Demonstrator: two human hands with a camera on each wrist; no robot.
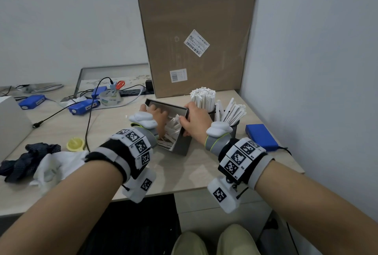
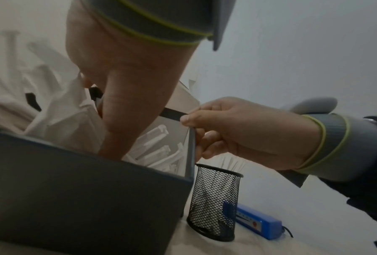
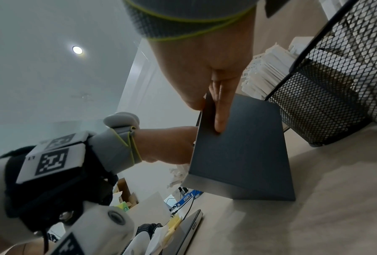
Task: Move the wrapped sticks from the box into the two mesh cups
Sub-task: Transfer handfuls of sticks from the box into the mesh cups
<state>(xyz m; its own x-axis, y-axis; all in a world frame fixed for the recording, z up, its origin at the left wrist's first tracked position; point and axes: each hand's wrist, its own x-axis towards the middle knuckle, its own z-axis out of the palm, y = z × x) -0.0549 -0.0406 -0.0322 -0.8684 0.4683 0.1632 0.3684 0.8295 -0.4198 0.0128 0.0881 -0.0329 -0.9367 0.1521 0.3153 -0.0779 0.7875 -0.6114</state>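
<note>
While the right hand [image 1: 194, 120] is gripping the tilted box [image 1: 180, 142] wall at frame centre, I'm seeing the left hand [image 1: 158, 117] digging into the remaining wrapped sticks [image 1: 170, 132], fingers hidden, grip unclear. Both mesh cups [image 1: 233, 125] are looking well filled; some sticks left.

Tall cardboard carton [image 1: 194, 33] stands at back of desk [image 1: 184, 172] against wall, 2 white labels on its front. Left of it: tape roll [image 1: 110, 97], orange-handled scissors [image 1: 120, 84], 3 blue devices [image 1: 31, 101] with black cables. Another blue device [image 1: 260, 136] at right edge. Near left: yellow cup [image 1: 75, 143], dark cloth [image 1: 30, 158], white cloth [image 1: 54, 167].
</note>
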